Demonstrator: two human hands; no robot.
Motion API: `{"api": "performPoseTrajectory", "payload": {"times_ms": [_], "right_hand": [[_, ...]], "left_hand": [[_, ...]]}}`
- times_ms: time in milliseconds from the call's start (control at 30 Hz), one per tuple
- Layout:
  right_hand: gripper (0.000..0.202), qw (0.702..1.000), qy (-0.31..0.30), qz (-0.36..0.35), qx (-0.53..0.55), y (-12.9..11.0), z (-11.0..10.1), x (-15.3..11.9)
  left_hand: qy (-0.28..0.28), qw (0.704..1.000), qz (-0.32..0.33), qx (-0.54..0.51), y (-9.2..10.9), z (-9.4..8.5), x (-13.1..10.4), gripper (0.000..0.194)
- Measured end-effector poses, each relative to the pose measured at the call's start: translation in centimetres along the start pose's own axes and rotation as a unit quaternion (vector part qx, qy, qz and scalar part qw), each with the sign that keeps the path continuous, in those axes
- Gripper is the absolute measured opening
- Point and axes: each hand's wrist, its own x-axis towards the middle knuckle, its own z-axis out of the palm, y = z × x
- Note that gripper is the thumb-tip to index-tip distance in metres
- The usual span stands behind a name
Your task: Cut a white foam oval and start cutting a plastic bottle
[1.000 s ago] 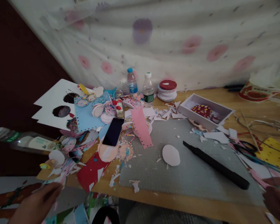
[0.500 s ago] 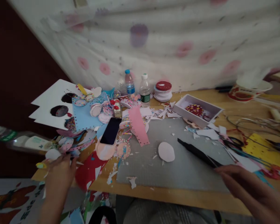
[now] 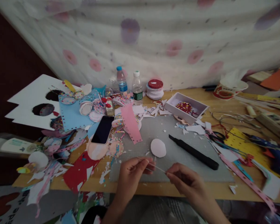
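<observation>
Over the front edge of the grey cutting mat, my left hand and my right hand face each other. A thin pale stick runs between them, pinched at its right end by my right hand; my left fingers close around its other end. I cannot tell what it is made of. Just beyond my hands, a round white paper piece lies flat on the mat. To its right rests a black craft knife, touched by neither hand. A pink punched paper strip lies farther left.
A phone, red paper and paper scraps crowd the left. Two bottles, a stack of paper discs and a white box stand behind. Scissors, yellow card and wires lie right.
My left hand has come from the pile at the left to the middle front. My right hand has moved left, away from the craft knife, with the thin stick. The view shifted right.
</observation>
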Motion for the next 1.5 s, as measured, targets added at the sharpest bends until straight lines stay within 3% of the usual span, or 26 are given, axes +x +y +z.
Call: {"api": "performPoseTrajectory", "payload": {"times_ms": [167,333,467,533,600,700,800,867,967,1100,1333,1500], "right_hand": [[0.034,1.0,-0.002,0.005,0.008,0.1,0.0,-0.1],[0.035,0.999,0.036,0.0,-0.003,0.2,-0.4,0.2],[0.029,0.985,0.124,-0.096,-0.068,-0.3,-2.5,0.5],[0.024,0.976,0.161,-0.111,-0.099,-0.5,-3.6,0.3],[0.021,0.975,0.157,-0.104,-0.121,-0.7,-4.2,-0.1],[0.02,0.982,0.081,-0.096,-0.14,-0.9,-3.6,-0.7],[0.021,0.982,-0.015,-0.082,-0.168,-0.9,-2.1,-0.8],[0.022,0.978,-0.06,-0.073,-0.186,-0.9,-1.2,-0.5],[0.022,0.972,-0.093,-0.063,-0.208,-0.9,-0.8,-0.2],[0.016,0.973,-0.118,-0.03,-0.197,-1.1,-0.8,0.1],[0.022,0.99,-0.135,-0.005,-0.027,-1.5,0.7,1.5],[0.018,0.988,-0.144,-0.023,-0.055,-2.0,0.6,1.9]], "left_hand": [[0.015,0.999,0.013,0.031,-0.3,-0.8,-0.6,0.022],[0.022,0.998,0.019,0.056,-0.8,-1.0,-1.0,0.021],[0.138,0.986,0.084,-0.041,-0.7,-3.1,-0.8,0.026],[0.195,0.967,0.114,-0.119,0.0,-4.9,-0.8,0.024],[0.207,0.964,0.108,-0.126,0.9,-6.6,-1.0,0.021],[0.138,0.99,0.04,0.006,1.9,-7.3,-1.5,0.025],[-0.008,0.985,-0.008,0.172,2.2,-5.4,-1.7,0.03],[-0.069,0.973,-0.007,0.221,2.0,-3.7,-1.4,0.037],[-0.063,0.974,-0.011,0.218,1.2,-1.7,-0.9,0.049],[-0.057,0.977,-0.023,0.204,-0.2,-0.6,-0.5,0.051],[-0.087,0.977,-0.031,0.191,-1.5,0.0,-0.8,0.052],[-0.094,0.982,-0.029,0.161,-1.5,-0.5,-1.0,0.049]]}}
